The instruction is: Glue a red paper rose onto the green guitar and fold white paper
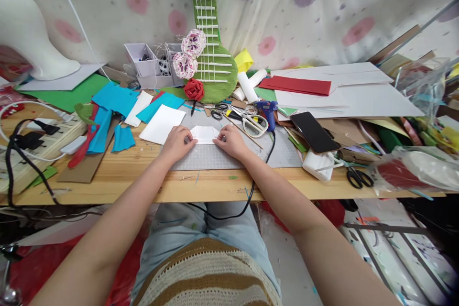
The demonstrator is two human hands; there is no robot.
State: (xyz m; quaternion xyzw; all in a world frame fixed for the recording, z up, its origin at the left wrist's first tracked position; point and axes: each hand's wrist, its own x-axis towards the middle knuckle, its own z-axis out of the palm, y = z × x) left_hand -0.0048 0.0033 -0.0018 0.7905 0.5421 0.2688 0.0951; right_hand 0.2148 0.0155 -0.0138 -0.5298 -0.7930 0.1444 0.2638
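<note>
A folded piece of white paper (204,135) lies low over the grey cutting mat (215,158), its near edge folded into a strip. My left hand (178,142) pinches its left end between thumb and fingers. At the right end, my right hand (230,140) grips it the same way. Beside my left hand rests a flat white sheet (163,123). White-handled scissors (254,124) and a blue glue gun (267,114) lie just beyond my right hand.
A green paper guitar (215,64) with paper flowers stands at the back. Blue paper pieces (116,98) and a power strip (43,148) are at left. On the right are a phone (314,132), black scissors (359,178) and red paper strips (300,85). The glue gun's cord (253,193) hangs over the front edge.
</note>
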